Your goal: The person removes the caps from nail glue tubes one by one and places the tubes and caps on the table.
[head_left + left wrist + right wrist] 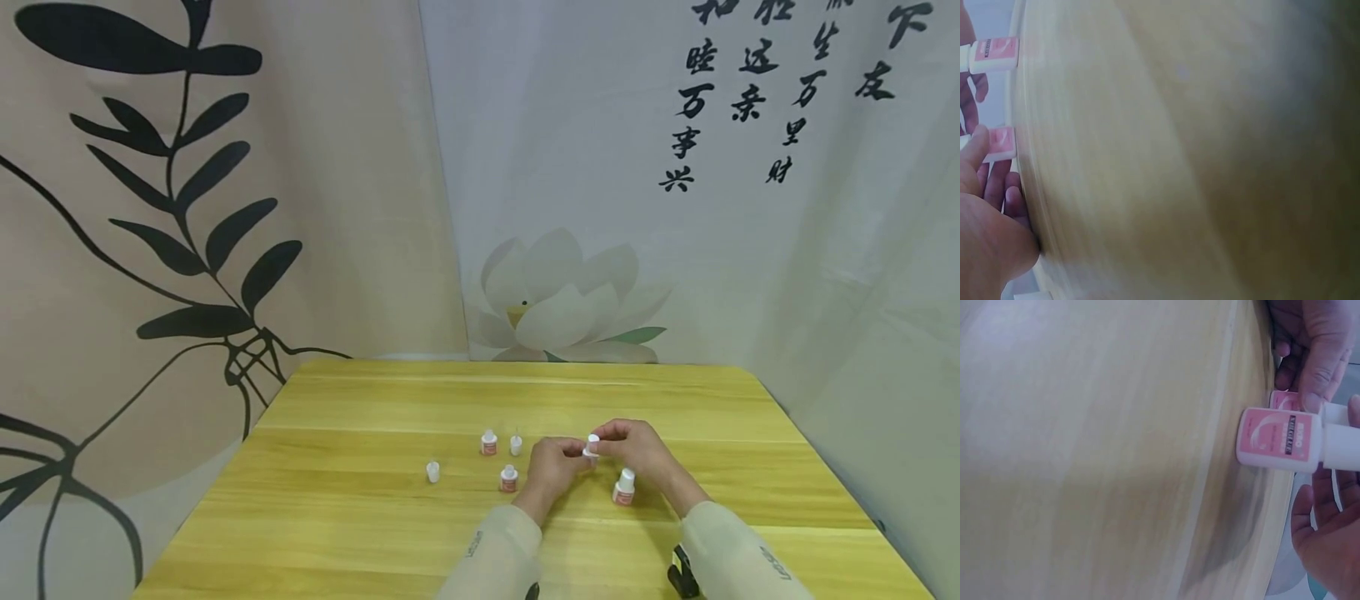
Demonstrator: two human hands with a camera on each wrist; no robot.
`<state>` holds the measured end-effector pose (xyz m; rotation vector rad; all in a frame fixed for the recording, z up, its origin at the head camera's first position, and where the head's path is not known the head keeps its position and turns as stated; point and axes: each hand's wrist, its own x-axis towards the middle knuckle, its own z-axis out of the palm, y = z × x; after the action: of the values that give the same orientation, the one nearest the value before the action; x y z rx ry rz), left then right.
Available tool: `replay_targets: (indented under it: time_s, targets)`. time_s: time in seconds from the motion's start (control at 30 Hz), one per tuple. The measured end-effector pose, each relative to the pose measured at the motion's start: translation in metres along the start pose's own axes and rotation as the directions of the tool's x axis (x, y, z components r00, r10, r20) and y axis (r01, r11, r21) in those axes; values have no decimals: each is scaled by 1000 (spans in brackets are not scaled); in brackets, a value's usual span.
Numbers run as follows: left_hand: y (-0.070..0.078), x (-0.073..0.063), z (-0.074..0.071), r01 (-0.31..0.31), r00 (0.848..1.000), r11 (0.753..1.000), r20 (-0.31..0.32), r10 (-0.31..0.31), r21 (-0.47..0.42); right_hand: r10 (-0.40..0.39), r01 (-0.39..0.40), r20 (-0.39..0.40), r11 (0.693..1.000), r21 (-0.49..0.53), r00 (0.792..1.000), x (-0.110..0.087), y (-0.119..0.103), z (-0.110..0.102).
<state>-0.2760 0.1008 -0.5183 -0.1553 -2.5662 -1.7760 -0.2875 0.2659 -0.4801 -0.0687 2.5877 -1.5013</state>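
Note:
Near the middle of the table, my left hand (553, 468) holds a small white nail glue bottle (1284, 400) with a pink label, thumb along one side and fingers on the other. My right hand (642, 446) pinches the white cap (593, 440) at the top of that bottle; the fingers partly hide where cap and bottle meet. In the left wrist view the held bottle (1002, 144) shows upright beside the left thumb. Just in front of the right hand stands a second nail glue bottle (624, 487), capped.
Left of the hands stand two uncapped nail glue bottles, one farther back (489, 443) and one nearer (509, 479). A loose cap with a thin brush pointing up (516, 446) stands beside them. Another white cap (432, 472) stands farther left on the wooden table (337, 517).

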Motion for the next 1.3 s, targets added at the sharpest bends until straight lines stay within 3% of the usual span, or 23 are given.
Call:
replay_targets:
  time_s: [0.57,1.0,1.3]
  targets:
    - [1,-1,-3,-16,1000,1000,17,17,-20,-16,16,24,1000,-23,1000,-1,-1,-3]
    - [-2,0,-1,-43,999,999,22,44,-25,-29,28,31,999,20,999,0,2,-1]
    - [3,-4,-4,-23,999,999,28,24,-31,-16,16,21,1000,4,1000,0,2,-1]
